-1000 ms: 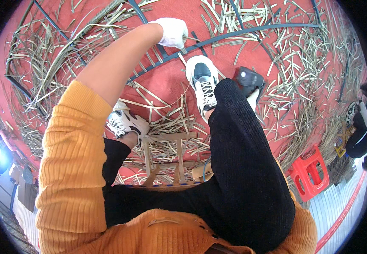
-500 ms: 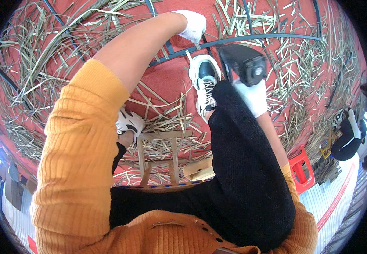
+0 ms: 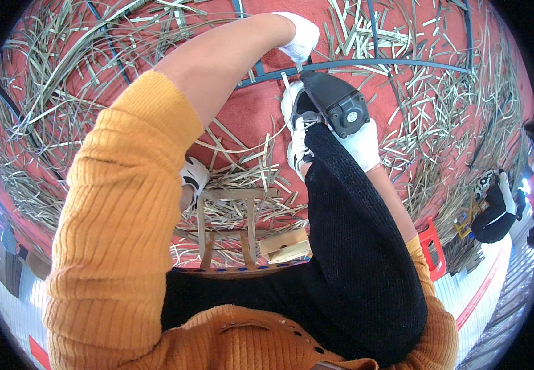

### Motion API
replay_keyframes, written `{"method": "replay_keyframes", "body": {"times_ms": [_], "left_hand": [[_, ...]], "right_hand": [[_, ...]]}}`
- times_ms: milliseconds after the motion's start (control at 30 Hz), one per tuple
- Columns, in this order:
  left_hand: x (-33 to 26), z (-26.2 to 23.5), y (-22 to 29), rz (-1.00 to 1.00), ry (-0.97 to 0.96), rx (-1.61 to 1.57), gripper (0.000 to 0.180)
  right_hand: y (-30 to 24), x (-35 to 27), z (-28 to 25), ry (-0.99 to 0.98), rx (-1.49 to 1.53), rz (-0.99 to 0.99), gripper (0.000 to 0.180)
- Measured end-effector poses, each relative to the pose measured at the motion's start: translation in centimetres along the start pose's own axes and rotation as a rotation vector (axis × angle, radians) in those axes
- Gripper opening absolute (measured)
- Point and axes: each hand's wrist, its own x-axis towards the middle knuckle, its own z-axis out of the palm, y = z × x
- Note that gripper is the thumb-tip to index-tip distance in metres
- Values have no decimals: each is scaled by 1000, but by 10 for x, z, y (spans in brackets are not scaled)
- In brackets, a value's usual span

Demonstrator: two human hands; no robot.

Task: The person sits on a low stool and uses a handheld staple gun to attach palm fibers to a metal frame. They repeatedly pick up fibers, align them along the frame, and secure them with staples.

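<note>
My left hand (image 3: 302,38), in a white glove, has its fingers closed at a dark metal bar (image 3: 371,62) of a frame on the floor. A short pale strip end pokes out just under the fingertips; the fingers themselves are mostly turned away. Another pale flat strip (image 3: 286,80) sticks out below the bar beside them. My right hand (image 3: 364,147), also gloved in white, is wrapped round the grip of a black staple gun (image 3: 334,102). The gun's nose meets the bar close to my left fingertips, over my shoe (image 3: 296,145). Its handle is partly hidden behind my knee.
Cut pale strips (image 3: 427,129) litter the red floor covering (image 3: 236,123). Long strips (image 3: 63,74) tangle at the left. Below me are a wooden frame (image 3: 251,228) and a wooden block (image 3: 284,245). A red plastic stool (image 3: 432,246) stands right; another person (image 3: 495,213) is farther right.
The staple gun has swung left and its nose has come to the bar next to my left fingertips. My left hand keeps its place at the bar while the view has shifted slightly.
</note>
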Motion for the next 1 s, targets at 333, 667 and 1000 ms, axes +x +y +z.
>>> {"method": "replay_keyframes", "body": {"times_ms": [333, 667, 1000], "left_hand": [[7, 5, 0, -25, -30, 11, 25], [10, 7, 1, 10, -32, 82, 23], [-82, -6, -20, -63, 829, -206, 34]], "right_hand": [[-3, 5, 2, -57, -6, 104, 25], [-24, 9, 0, -57, 26, 175, 29], [12, -7, -7, 142, 327, 340, 13]]}}
